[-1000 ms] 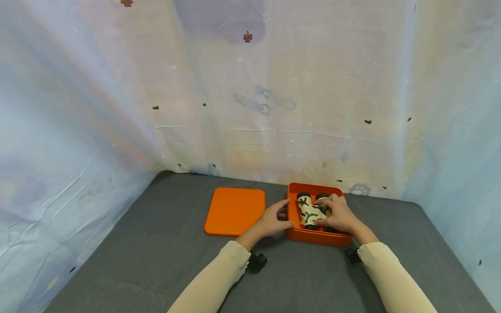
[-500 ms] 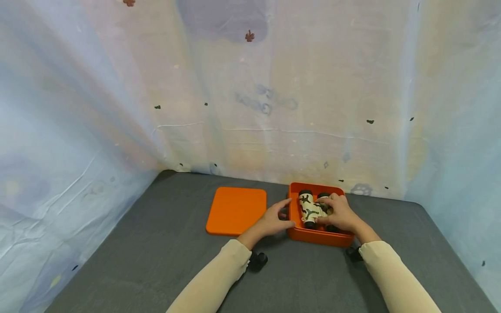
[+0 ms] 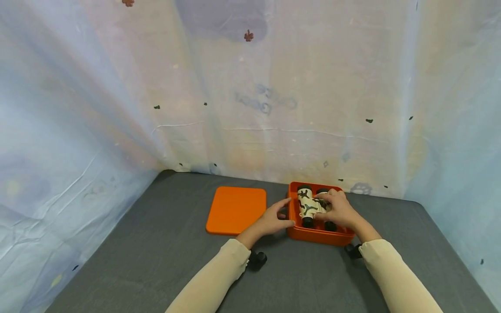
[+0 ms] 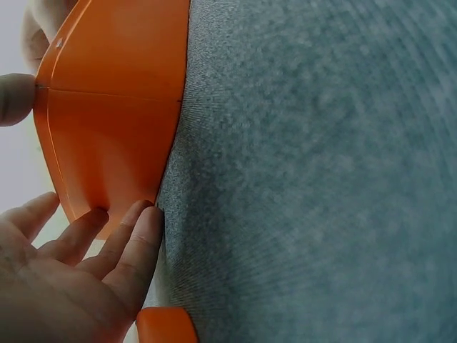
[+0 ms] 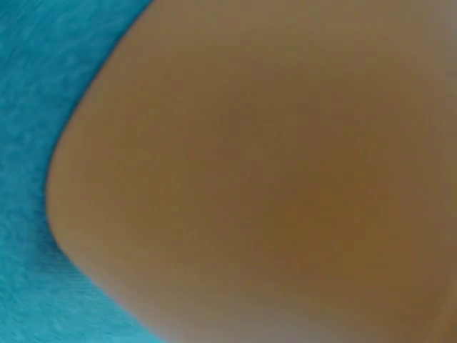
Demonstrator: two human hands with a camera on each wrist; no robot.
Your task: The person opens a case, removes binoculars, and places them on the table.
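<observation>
Camouflage-patterned binoculars (image 3: pixel 307 206) with black ends lie at a slant in the open orange box (image 3: pixel 318 236), in the head view. My right hand (image 3: pixel 339 213) grips their right barrel from above, thumb on the near side and fingers on the far side. That hand covers part of the barrel. My left hand (image 3: pixel 272 218) rests against the box's left side. In the left wrist view, the extended fingers (image 4: pixel 136 257) touch the orange wall (image 4: pixel 114 136) and the thumb is at its edge. Blurred skin fills most of the right wrist view, so the binoculars are hidden there.
A flat orange lid (image 3: pixel 236 210) lies on the grey table (image 3: pixel 164 252) left of the box. Pale patterned curtains (image 3: pixel 250 87) hang behind the table and at both sides, with the box close to the back edge.
My right hand has shifted the binoculars slightly toward the back of the box, so their near black ends show more. The left hand and the box have stayed put.
</observation>
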